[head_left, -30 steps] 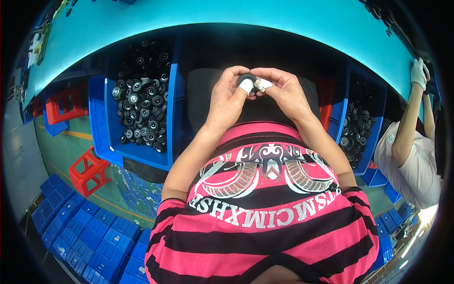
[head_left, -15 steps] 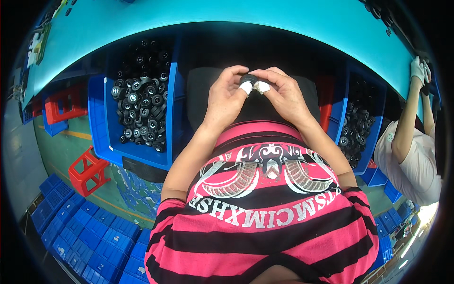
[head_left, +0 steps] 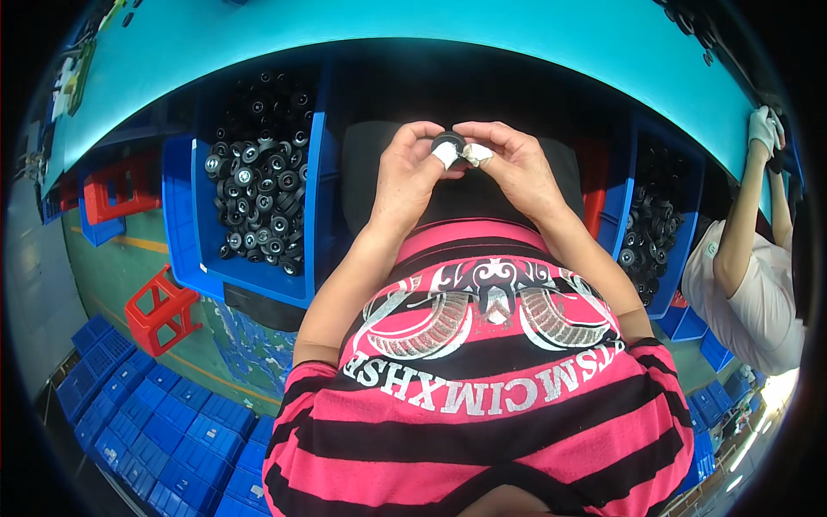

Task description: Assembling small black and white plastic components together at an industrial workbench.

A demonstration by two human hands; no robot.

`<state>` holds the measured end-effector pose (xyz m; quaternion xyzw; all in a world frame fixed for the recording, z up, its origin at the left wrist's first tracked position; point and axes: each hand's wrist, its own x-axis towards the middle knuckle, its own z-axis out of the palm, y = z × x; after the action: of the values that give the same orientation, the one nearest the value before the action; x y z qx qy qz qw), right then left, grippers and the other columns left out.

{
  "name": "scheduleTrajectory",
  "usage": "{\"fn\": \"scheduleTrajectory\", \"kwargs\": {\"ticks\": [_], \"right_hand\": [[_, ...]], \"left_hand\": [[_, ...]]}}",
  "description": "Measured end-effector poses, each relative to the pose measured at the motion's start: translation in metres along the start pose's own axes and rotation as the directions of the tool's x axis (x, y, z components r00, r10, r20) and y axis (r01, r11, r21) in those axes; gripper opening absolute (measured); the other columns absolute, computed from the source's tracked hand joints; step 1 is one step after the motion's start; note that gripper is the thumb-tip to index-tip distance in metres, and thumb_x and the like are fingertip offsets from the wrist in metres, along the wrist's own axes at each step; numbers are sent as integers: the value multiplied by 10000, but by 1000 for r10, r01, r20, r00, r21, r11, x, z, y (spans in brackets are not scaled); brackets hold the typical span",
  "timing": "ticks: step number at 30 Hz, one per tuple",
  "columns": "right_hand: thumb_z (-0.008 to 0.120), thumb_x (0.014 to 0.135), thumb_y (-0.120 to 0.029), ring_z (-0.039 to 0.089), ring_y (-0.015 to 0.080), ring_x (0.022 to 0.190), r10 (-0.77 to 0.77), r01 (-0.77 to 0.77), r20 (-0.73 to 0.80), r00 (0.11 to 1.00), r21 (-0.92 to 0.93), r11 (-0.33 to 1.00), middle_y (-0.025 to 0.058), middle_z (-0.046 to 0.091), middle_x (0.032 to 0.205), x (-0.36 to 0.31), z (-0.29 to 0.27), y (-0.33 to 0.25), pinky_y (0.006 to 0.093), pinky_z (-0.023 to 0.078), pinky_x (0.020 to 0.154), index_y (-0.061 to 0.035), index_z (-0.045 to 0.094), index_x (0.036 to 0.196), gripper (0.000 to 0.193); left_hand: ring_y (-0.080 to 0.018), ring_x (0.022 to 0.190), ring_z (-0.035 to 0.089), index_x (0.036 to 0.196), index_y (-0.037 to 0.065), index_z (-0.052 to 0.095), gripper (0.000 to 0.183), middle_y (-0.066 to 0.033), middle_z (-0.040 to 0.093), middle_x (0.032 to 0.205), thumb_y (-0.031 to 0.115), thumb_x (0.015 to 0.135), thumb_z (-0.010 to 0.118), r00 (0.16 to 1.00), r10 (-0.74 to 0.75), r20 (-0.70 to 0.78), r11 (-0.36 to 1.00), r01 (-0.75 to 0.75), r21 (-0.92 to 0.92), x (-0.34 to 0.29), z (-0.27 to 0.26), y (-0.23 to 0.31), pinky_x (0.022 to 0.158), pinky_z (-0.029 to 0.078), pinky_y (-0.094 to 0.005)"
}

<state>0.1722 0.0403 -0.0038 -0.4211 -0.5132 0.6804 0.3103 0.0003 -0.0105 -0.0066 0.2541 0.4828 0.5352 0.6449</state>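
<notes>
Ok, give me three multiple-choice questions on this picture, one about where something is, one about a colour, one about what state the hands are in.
1. Where is the blue bin of small black wheels?
A. to the person's left, beside the left hand
B. on the person's lap
C. on top of the teal table

2. What colour is the small stool on the floor?
A. yellow
B. red
C. white

3. What are the left hand and right hand doing?
A. resting flat on the table
B. reaching into the bins
C. holding one small black round part between their fingertips

Answers:
1 A, the bin sits left of the left hand, under the table edge.
2 B, it is plainly red.
3 C, both hands pinch the part, with white-wrapped fingertips.
</notes>
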Motion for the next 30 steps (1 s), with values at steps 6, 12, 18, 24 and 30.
{"fn": "scheduleTrajectory", "kwargs": {"ticks": [6,12,18,24,30], "right_hand": [[644,930,-32,655,134,940,-81,83,18,997,-128,988,49,647,1013,0,-3,-7,262,521,841,-22,706,1202,279],[622,953,-44,660,125,949,-6,7,-6,1000,91,996,87,695,1094,13,-8,-16,260,540,834,10,677,1210,269],[625,957,-76,664,126,936,131,-132,19,991,246,960,98,707,1077,1,-21,-35,253,546,786,27,661,1205,271],[646,931,-49,664,121,897,123,-133,52,991,311,941,86,705,1035,-38,-25,-84,249,542,751,32,656,1185,266],[645,940,-48,659,103,878,31,-30,-7,1000,118,993,73,708,1047,-73,-37,-161,235,538,742,8,658,1189,256]], "left_hand": [[-200,850,714,1267,-50,572,319,-146,698,1047,-29,949,549,1000,5,-9,998,-5,58,3,2,0,754,616,-321],[-189,928,693,1367,-26,518,453,-139,675,1121,-33,925,615,996,51,76,998,-48,-43,14,8,7,794,598,-301],[-165,1038,652,1426,-11,474,568,-116,650,1179,-42,897,679,985,77,153,997,-74,-27,-1,24,23,840,578,-295],[-158,1048,644,1428,-10,480,576,-108,651,1185,-39,892,690,966,132,224,989,-143,36,-35,54,58,860,566,-292],[-170,1115,616,1275,-4,554,478,-102,601,1230,-65,827,710,941,247,232,923,-302,239,-63,97,112,962,519,-313]]}}
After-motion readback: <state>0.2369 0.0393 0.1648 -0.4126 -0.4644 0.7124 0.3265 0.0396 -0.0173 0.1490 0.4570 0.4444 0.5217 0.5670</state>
